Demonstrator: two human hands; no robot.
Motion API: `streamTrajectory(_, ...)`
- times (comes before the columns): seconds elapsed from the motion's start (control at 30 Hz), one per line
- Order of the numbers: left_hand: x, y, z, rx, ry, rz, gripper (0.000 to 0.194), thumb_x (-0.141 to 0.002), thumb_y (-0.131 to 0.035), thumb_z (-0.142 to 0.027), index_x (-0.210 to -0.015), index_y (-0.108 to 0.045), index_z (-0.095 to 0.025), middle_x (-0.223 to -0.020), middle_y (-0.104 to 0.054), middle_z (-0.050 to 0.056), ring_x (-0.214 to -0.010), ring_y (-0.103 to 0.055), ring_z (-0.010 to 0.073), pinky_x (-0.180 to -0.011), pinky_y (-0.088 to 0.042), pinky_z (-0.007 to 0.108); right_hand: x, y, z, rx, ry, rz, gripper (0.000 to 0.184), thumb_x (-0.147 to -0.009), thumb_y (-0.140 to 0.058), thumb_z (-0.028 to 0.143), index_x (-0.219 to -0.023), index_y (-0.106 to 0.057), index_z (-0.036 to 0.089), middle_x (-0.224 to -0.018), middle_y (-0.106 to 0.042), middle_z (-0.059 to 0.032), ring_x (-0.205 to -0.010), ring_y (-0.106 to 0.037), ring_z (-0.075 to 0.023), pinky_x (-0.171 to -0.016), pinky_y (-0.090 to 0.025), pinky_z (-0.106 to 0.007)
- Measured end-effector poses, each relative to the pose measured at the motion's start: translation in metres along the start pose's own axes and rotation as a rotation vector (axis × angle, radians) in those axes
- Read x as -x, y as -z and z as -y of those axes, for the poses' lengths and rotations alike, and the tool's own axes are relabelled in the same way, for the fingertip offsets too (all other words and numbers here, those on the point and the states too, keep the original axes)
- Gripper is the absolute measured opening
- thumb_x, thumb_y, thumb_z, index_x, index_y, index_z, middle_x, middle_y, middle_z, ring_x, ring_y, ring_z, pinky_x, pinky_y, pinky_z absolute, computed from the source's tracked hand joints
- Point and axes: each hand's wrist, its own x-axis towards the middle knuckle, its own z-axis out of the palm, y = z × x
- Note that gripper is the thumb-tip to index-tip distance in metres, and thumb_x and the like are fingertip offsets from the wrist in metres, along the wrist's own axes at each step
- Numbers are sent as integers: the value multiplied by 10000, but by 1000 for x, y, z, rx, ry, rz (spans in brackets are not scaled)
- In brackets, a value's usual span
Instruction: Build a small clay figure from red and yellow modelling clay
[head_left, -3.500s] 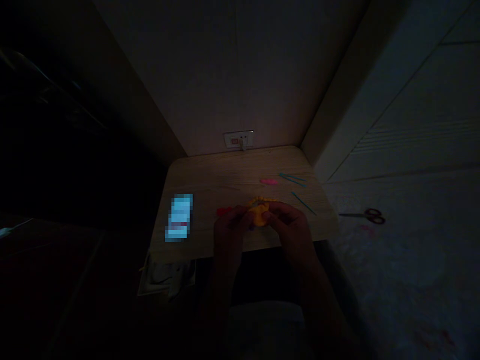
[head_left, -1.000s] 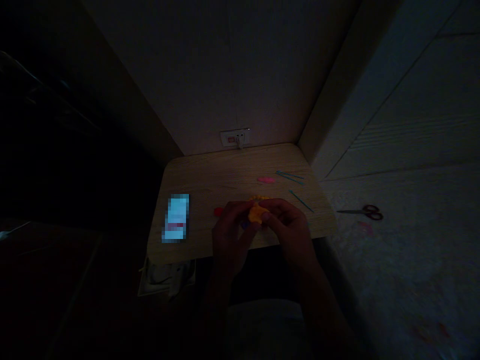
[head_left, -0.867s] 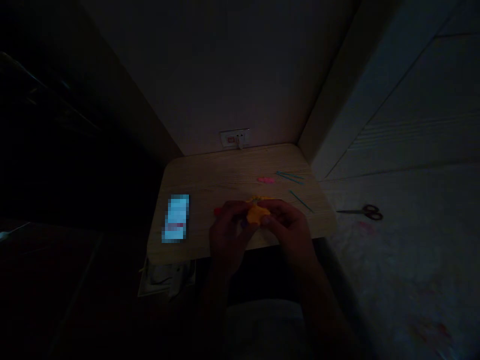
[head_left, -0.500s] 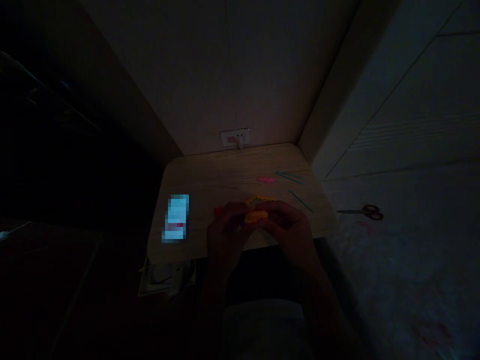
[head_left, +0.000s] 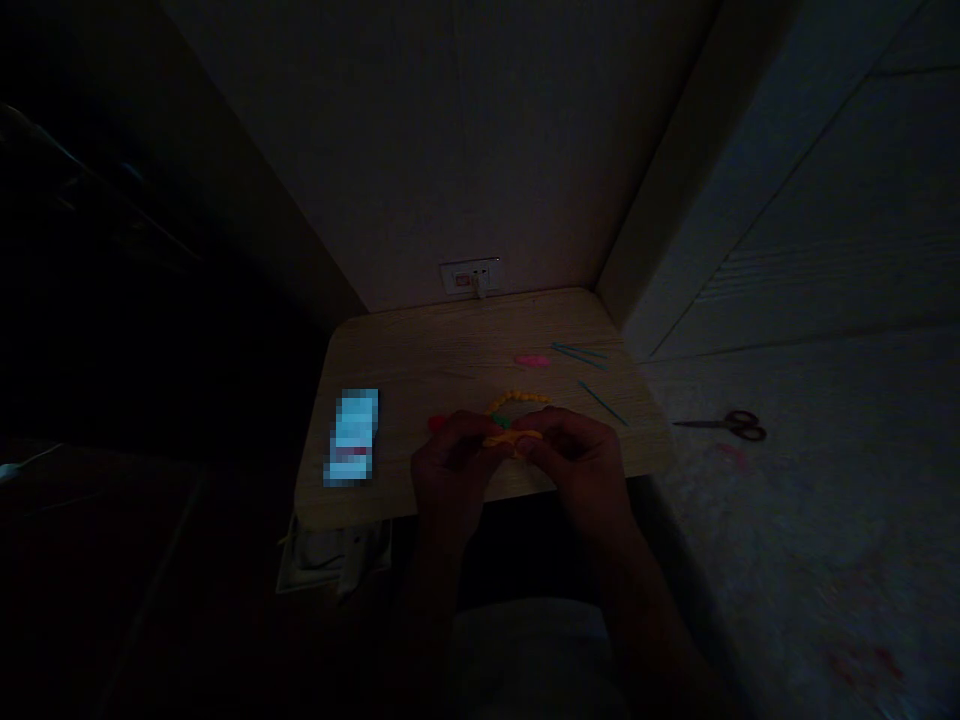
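Observation:
In dim light, my left hand (head_left: pixel 450 468) and my right hand (head_left: pixel 586 452) meet over the near edge of a small wooden table (head_left: pixel 420 345). Both pinch a soft-looking orange piece of modelling clay (head_left: pixel 514 437) between thumbs and fingers. Just beyond the fingertips, a string of small yellow balls (head_left: pixel 517 396) lies in an arc. A green bit (head_left: pixel 502 423) shows behind the orange clay. Beside my left fingers is a red piece (head_left: pixel 437 423), partly hidden by them. Farther back lies a flat pink piece (head_left: pixel 532 361).
Thin teal sticks (head_left: pixel 602 402) lie on the table's right side. A lit phone (head_left: pixel 352 437) rests at the left. Scissors (head_left: pixel 742 425) are on the pale surface to the right. Behind the table is a wall socket (head_left: pixel 459 278) with a plug. A tray-like box (head_left: pixel 296 575) sits below left.
The orange clay looks thinner and more stretched between my fingers. My hands have shifted slightly, so more of the yellow ball string and the green bit show.

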Motion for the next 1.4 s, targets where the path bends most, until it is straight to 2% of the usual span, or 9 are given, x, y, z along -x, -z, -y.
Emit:
streamTrajectory(0.23,0,-2,5,-5,7,-39,177,-634,-903,-217,-706,-745,-184,-746,-699,1,-714,-658,135,-656,-546,218,2,-2,-2,54,66,-13,134,-768,-863,368,-783,-801,249,-744,-753,-12,-651,-674,-156,-575,-545,-257)
streamTrajectory(0.47,2,-3,9,-1,55,-123,260,-658,-932,-310,-819,-768,-187,-778,-711,5,-716,-673,138,-657,-570,225,4,-6,-7,37,21,58,270,-787,-860,406,-1008,-783,271,-953,-795,-25,-828,-735,-189,-722,-613,-296)
streamTrajectory(0.67,0,5,5,125,31,19,253,-808,-828,-431,-902,-821,-196,-925,-749,70,-797,-687,169,-685,-568,252,-2,-1,-11,-29,-49,-10,375,-773,-871,407,-1101,-747,274,-943,-799,-26,-812,-751,-198,-755,-632,-335)
streamTrajectory(0.8,-4,9,10,107,42,118,183,-761,-881,-347,-879,-827,-218,-910,-736,45,-805,-704,161,-675,-576,240,-5,2,-13,-42,-48,-40,270,-743,-894,397,-940,-774,257,-913,-797,-27,-759,-733,-185,-719,-630,-327)
streamTrajectory(0.93,-6,12,17,99,116,114,369,-667,-944,-355,-989,-810,-234,-941,-764,42,-858,-733,187,-754,-615,283,-4,4,-12,-26,4,-30,183,-767,-880,333,-929,-811,284,-1014,-782,-31,-883,-735,-200,-748,-628,-322)
streamTrajectory(1.03,-6,15,18,35,126,196,474,-676,-939,-336,-1116,-791,-240,-1060,-776,76,-919,-739,216,-792,-622,316,-3,3,-12,5,83,16,134,-810,-838,274,-939,-833,310,-1076,-749,-31,-1018,-715,-216,-829,-617,-329)
streamTrajectory(1.17,-6,18,14,-34,18,219,379,-696,-926,-292,-1053,-809,-245,-1158,-750,82,-1086,-709,248,-871,-610,323,0,2,-13,44,136,90,200,-894,-755,234,-1036,-834,351,-1055,-762,-23,-1029,-712,-210,-869,-597,-338)
streamTrajectory(1.3,-6,20,7,-74,-28,137,274,-719,-910,-301,-967,-812,-235,-1025,-749,55,-972,-709,210,-845,-599,308,4,4,-12,97,173,139,235,-970,-683,264,-1141,-806,367,-1139,-777,-22,-1056,-714,-210,-917,-571,-365)
streamTrajectory(1.4,-6,21,2,-83,-41,121,249,-680,-932,-314,-870,-800,-221,-908,-729,32,-870,-691,186,-797,-583,291,5,5,-10,123,203,189,187,-946,-724,274,-1093,-818,344,-1044,-784,-18,-986,-715,-204,-903,-555,-364)
